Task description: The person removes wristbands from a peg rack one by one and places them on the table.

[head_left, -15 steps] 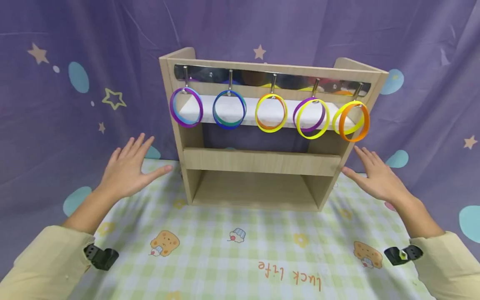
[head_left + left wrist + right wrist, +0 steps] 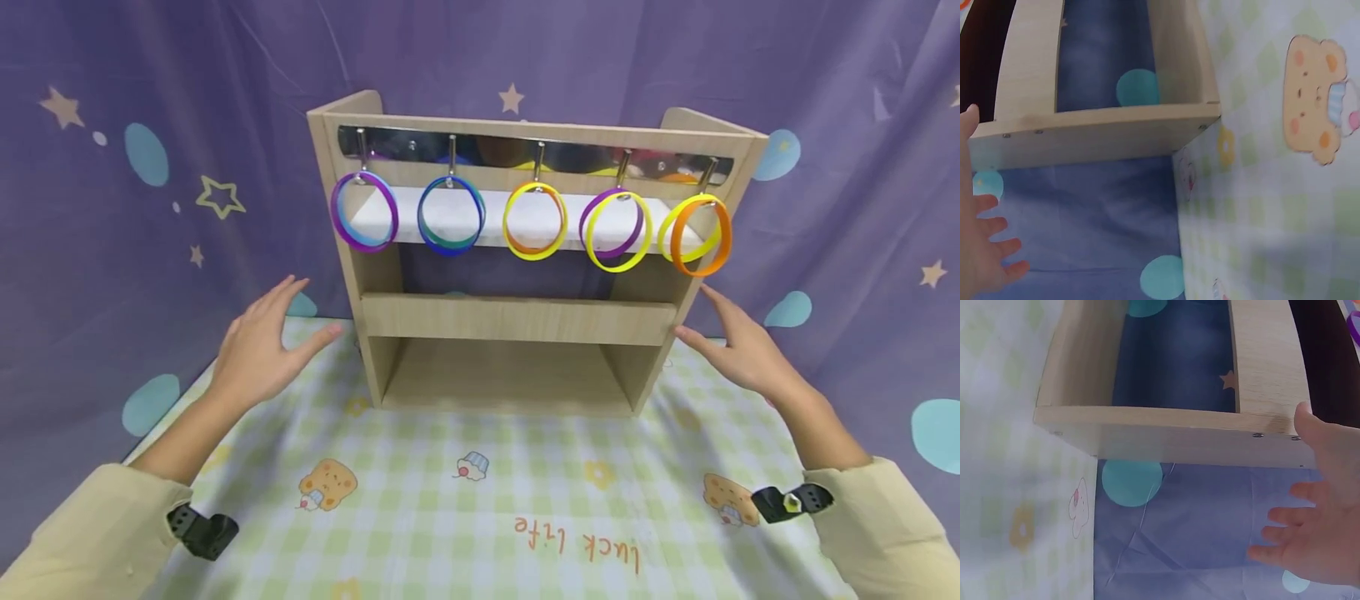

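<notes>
Wooden rack (image 2: 517, 320) stands between left grip (image 2: 258, 350) and right grip (image 2: 748, 352).

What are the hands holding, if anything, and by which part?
Nothing is held. The left hand and right hand are open and empty at either side of the wooden shelf; the colored rings hang from its hooks.

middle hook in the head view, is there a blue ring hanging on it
No, the middle hook holds a yellow ring and an orange ring.
</notes>
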The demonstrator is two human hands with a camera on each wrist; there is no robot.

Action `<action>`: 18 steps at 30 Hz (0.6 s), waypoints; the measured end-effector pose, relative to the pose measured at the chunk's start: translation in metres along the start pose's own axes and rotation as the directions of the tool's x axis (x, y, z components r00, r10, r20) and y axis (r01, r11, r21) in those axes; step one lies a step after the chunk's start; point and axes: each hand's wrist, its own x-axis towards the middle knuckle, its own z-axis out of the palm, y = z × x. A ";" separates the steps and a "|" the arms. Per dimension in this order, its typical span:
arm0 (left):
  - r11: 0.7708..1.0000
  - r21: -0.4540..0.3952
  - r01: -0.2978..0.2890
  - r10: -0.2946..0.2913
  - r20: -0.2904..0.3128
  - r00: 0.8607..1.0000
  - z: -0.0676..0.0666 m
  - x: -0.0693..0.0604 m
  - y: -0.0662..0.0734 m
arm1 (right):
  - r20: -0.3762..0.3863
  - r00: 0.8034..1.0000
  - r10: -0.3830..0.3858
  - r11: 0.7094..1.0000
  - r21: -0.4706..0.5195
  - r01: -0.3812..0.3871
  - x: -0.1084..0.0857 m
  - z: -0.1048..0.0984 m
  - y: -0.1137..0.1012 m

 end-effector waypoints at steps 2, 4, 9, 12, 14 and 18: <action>0.999 -0.043 0.006 -0.006 -0.002 1.000 0.002 -0.002 0.001 | -0.007 1.000 0.009 1.000 0.015 -0.009 0.001 -0.001 -0.002; 0.996 -0.088 0.008 -0.007 0.007 1.000 0.004 -0.005 0.002 | -0.011 1.000 0.013 0.999 0.044 -0.013 0.001 -0.002 -0.004; 0.981 -0.194 -0.031 0.033 0.007 0.999 0.010 -0.011 0.003 | -0.034 0.999 -0.025 0.991 0.129 0.029 0.003 -0.002 -0.002; 0.972 -0.227 -0.053 0.053 -0.006 0.999 0.012 -0.014 0.006 | -0.040 0.998 -0.050 0.981 0.188 0.056 0.007 -0.001 -0.001; 0.969 -0.238 -0.060 0.059 -0.015 0.998 0.011 -0.014 0.009 | -0.042 0.997 -0.058 0.971 0.228 0.066 0.010 -0.002 0.000; 0.964 -0.256 -0.077 0.062 -0.064 0.996 0.005 -0.012 0.018 | -0.039 0.998 -0.047 0.954 0.294 0.057 0.014 -0.003 0.000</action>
